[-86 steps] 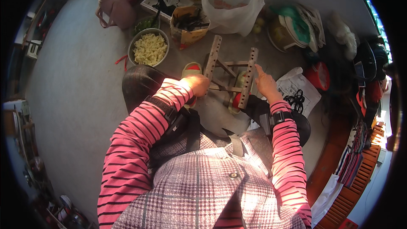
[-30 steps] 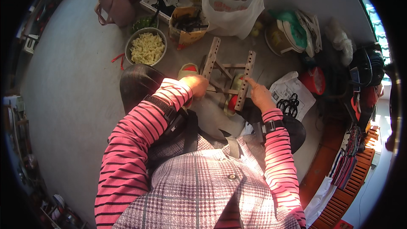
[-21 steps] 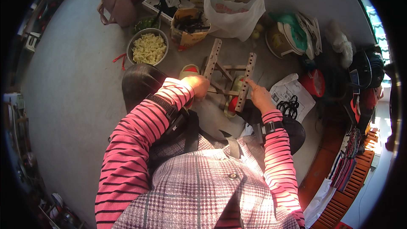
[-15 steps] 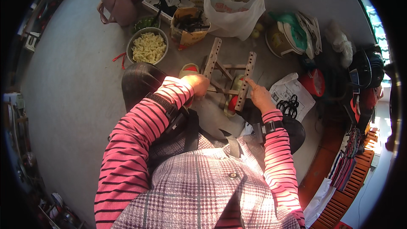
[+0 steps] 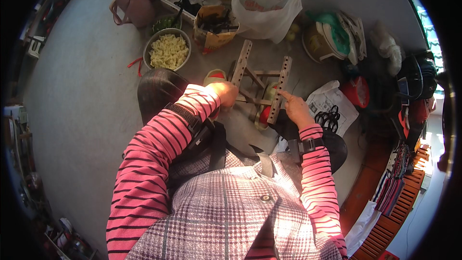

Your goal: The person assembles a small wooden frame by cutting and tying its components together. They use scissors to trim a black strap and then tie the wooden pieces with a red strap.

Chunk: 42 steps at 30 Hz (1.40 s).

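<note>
Right hand (image 5: 297, 108) now points lower on drilled rail (image 5: 284, 73), gripping nothing, likely just indicating. Left hand (image 5: 225, 93) at opposite rail (image 5: 241, 62); can't tell grip.

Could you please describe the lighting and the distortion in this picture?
Head view: strong light washes out part of the right sleeve; the wooden bars are dimmer, but their holes show. Head view again: the orange slatted wood bends near the dark rim.

Frame (image 5: 280, 86) btwn hands (image 5: 297, 110), bowl (image 5: 189, 48) L of frame, bag (image 5: 264, 26) behind frame, bucket (image 5: 315, 43) R of bag
</note>
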Tool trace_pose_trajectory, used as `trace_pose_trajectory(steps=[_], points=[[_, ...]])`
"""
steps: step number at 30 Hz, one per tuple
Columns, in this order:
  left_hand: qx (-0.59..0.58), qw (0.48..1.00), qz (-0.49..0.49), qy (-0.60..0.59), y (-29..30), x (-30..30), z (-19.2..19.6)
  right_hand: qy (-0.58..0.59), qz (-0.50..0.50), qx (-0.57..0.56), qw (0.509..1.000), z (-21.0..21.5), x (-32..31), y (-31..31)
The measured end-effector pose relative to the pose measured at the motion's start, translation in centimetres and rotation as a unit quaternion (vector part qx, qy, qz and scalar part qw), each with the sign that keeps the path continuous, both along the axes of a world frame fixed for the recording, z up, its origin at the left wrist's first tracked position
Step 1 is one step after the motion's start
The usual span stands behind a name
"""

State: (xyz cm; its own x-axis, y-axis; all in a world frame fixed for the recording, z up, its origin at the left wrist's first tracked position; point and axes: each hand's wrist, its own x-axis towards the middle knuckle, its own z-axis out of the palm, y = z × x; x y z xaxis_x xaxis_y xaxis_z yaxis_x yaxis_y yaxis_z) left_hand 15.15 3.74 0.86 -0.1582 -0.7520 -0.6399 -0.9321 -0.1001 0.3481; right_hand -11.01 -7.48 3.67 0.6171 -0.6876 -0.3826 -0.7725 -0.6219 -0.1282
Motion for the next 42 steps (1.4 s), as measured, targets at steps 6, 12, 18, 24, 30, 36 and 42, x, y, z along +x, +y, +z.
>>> trace_pose_trajectory(steps=[6,12,18,24,30,36,42], points=[[0.011,1.000,-0.009,-0.002,-0.2,0.0,0.1,0.026,-0.019,0.009,0.999,0.7,0.3,0.5],[0.002,1.000,0.000,0.005,0.0,0.0,0.6,0.024,-0.007,-0.004,1.000,1.0,0.5,0.6],[0.010,1.000,-0.010,-0.002,-0.1,0.1,0.2,0.008,-0.008,0.005,1.000,1.1,0.3,0.7],[0.016,1.000,0.007,-0.005,-0.2,0.0,-0.2,0.008,-0.011,0.020,1.000,1.2,-0.1,1.0],[0.003,1.000,0.005,0.002,-0.1,0.7,0.4,-0.054,-0.042,-0.006,0.998,0.0,-0.1,0.4],[-0.009,0.998,0.063,-0.023,-0.2,1.3,-0.2,-0.083,-0.118,-0.032,0.989,-1.9,-0.4,0.5],[-0.016,0.986,0.162,0.046,-0.3,1.5,-0.8,-0.093,-0.251,0.216,0.939,-2.8,-0.2,0.9]])
